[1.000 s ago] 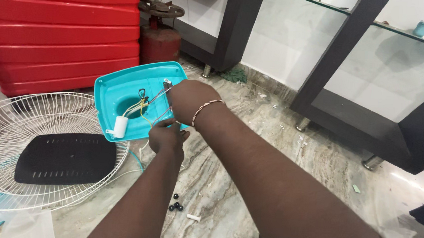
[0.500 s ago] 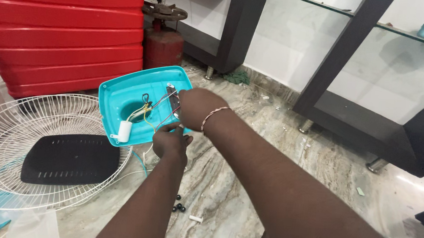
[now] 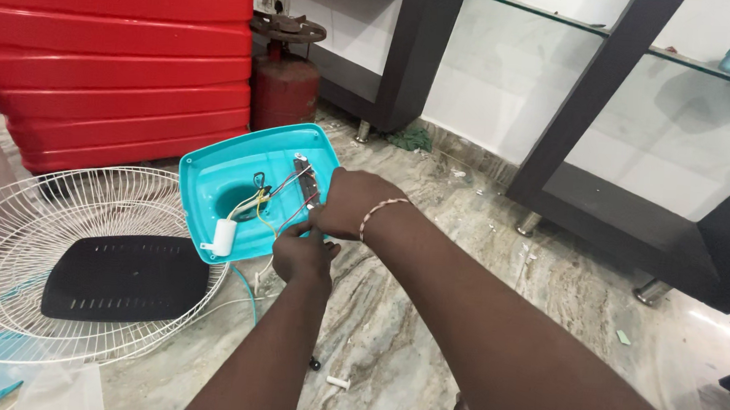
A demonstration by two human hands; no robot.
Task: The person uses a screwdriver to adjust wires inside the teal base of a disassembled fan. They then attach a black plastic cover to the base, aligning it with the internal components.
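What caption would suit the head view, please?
Both hands, left and right, work on wires in a teal housing.

This looks like a room in a home. The veined marble floor (image 3: 426,318) carries a dark cabinet with frosted glass panels (image 3: 639,137), a stack of glossy red ribbed plastic cases (image 3: 112,54), a small red gas cylinder with a burner on top (image 3: 284,86) and a white wire fan grille (image 3: 58,254).

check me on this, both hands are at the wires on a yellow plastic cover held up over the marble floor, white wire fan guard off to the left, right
Not quite: the plastic cover is turquoise, not yellow, as the head view shows. The rest holds: the left hand and right hand are at its wires, over the marble floor, with the white fan guard to the left.
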